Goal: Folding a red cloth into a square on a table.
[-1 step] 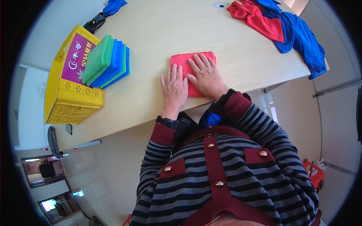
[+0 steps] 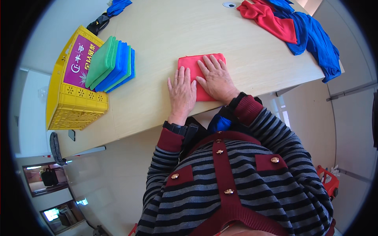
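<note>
A red cloth, folded into a flat rectangle, lies at the near edge of the pale table. My left hand rests flat over its left side, fingers stretched out. Across its upper right part lies my right hand, palm down with the fingers spread. Both palms touch the cloth and neither hand grips it. To the left stands a stack of folded green and blue cloths, leaning close against a yellow crate.
The yellow plastic crate with a purple label stands at the table's left end. A phone lies near it. Crumpled red cloth and blue cloth are heaped at the far right, the blue hanging over the edge. A red chair is behind me.
</note>
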### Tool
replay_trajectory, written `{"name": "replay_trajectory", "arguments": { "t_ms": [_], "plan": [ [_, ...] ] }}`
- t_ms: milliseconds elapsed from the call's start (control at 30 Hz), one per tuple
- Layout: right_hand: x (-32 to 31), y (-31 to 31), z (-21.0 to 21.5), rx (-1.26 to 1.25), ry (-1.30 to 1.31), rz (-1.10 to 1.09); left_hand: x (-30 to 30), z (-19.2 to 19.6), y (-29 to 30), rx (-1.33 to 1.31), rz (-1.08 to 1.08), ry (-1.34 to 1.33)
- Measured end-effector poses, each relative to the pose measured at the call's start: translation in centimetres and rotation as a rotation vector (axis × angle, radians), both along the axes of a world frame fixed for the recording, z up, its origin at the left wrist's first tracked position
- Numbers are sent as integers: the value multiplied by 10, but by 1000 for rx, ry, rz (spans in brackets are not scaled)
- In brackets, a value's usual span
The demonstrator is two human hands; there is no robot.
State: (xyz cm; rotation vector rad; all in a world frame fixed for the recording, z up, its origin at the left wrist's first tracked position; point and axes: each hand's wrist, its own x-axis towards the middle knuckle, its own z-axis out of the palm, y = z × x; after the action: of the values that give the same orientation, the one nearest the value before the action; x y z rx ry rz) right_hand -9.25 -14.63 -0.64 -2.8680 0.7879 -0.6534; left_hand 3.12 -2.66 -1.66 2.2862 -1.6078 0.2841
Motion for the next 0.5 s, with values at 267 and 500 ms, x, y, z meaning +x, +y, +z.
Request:
{"name": "replay_trajectory", "arguments": {
  "t_ms": [267, 500],
  "plan": [
    [7, -25, 6, 14, 113, -53, -3, 5, -1, -30, 25, -11],
    [8, -22, 13, -41, 114, 65, -14, 9, 32, -83, 60, -5]
  ]
}}
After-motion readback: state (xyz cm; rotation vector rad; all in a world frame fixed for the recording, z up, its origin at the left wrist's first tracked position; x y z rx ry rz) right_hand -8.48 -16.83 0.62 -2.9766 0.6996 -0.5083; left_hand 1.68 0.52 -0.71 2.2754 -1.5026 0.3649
